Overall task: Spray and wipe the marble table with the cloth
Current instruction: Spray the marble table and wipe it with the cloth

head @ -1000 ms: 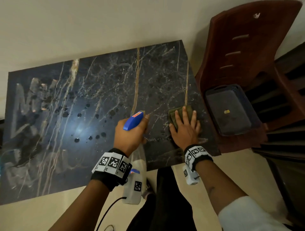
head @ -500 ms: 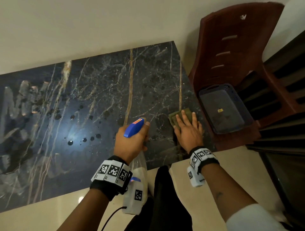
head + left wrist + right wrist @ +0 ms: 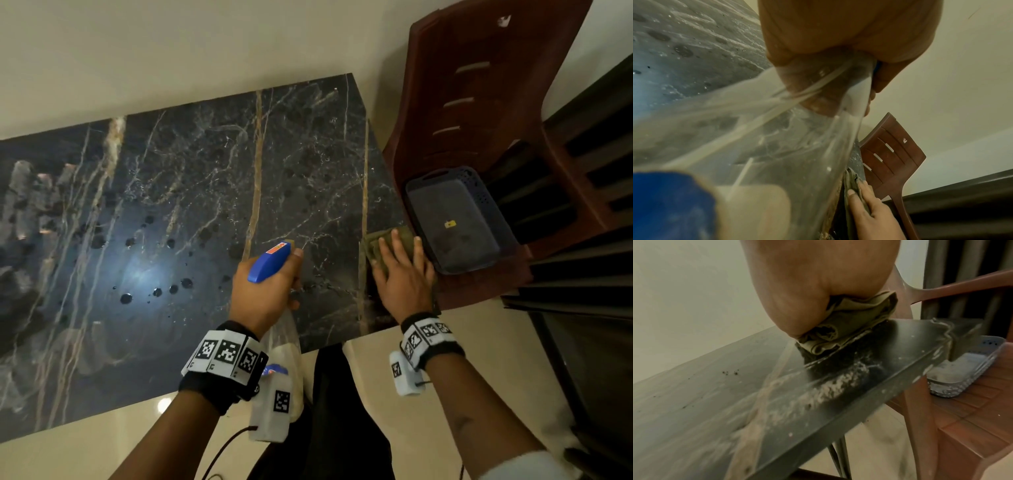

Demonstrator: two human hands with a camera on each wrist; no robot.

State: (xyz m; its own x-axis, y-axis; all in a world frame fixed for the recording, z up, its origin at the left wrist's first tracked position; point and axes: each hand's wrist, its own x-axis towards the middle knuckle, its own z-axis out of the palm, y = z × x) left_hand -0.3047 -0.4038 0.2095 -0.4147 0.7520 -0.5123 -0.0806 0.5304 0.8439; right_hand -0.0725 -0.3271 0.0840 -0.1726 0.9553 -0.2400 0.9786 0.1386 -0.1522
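The dark marble table [image 3: 191, 192] carries droplets and wet smears [image 3: 154, 291]. My left hand [image 3: 265, 291] grips a clear spray bottle with a blue head [image 3: 270, 262] above the table's near right part; the bottle body [image 3: 756, 129] fills the left wrist view. My right hand [image 3: 402, 270] lies flat, fingers straight, pressing a folded olive cloth [image 3: 378, 241] at the table's right edge. The cloth [image 3: 849, 324] bunches under the palm in the right wrist view, and the right hand's fingers [image 3: 865, 201] rest on the cloth [image 3: 851, 178] in the left wrist view.
A brown plastic chair [image 3: 479, 102] stands right against the table's right end. A blue-grey perforated basket [image 3: 455, 222] sits on its seat, close to my right hand. A pale wall [image 3: 171, 51] runs behind the table. Dark furniture [image 3: 589, 240] is at far right.
My right hand has slid the cloth rightward to the table's right edge, near the basket. The left hand keeps its grip on the spray bottle in about the same place.
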